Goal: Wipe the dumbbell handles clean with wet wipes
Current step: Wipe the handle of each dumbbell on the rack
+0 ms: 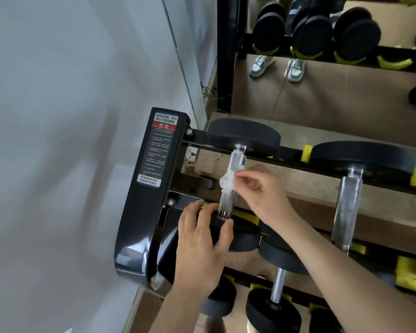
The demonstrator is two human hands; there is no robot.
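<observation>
1. The wipe (228, 180) is bunched into a small wad, held only by a thumb-and-forefinger pinch of the right hand (262, 188). On the knurled handle (237, 162) it could snag. A hard stroke might then tear it or drag it out of the pinch.
2. The wad meets the handle at mid-length only. The underside and both ends by the heads could be missed, I judge, unless the wipe is wrapped round or the dumbbell is turned.
3. The left hand (202, 241) grips the near head (243, 236), fingers curled over its rim and thumb on the other face. If the dumbbell is rolled or jerked, it could shift on the rack. That would nip those fingers against the rail by the grooved collar.
4. The handle lies just right of the black end plate (151, 188), running away from the person between the near head and the far head (244, 134).
5. The wipe sits against the handle's middle. The right hand is just beside it, on the side away from the end plate. Its remaining fingers are loosely curled and touch no metal that I can see.
6. The left hand is nearer the end plate's lower curve and apart from the wipe, with the bare low stretch of the handle between them.
7. The next handle (348, 203) stands well apart from the end plate, with neither hand on it.
</observation>
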